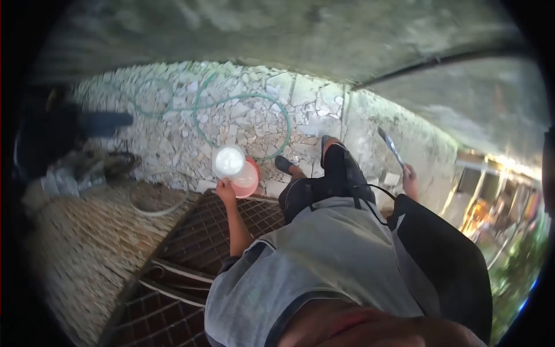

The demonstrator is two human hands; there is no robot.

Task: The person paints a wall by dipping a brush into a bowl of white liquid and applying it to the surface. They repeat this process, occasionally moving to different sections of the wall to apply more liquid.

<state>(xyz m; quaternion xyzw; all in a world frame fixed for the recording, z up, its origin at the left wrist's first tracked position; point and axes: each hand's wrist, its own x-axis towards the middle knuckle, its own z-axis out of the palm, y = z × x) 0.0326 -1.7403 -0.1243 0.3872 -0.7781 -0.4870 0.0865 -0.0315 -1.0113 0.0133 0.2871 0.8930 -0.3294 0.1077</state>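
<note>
My left hand (pixel 225 188) is closed at the near rim of a round white container (pixel 229 161) with a pale, bright inside. Behind and partly under that container shows a pink-red bucket (pixel 246 182), overlapped by it in this view. Out to the right, my right hand (pixel 410 172) is closed around the lower end of a long, slim object (pixel 391 146) with a shiny silver-blue surface, its far end pointing up and forward. The exact kind of this slim object I cannot tell.
A green hose (pixel 287 118) loops over broken-stone paving (pixel 237 127). A dark metal grille (pixel 191 243) stands at the left beside a brick wall (pixel 104 243). A round hoop (pixel 156 213) and a clear plastic bag (pixel 72 179) lie farther left. A concrete wall (pixel 277 34) runs ahead.
</note>
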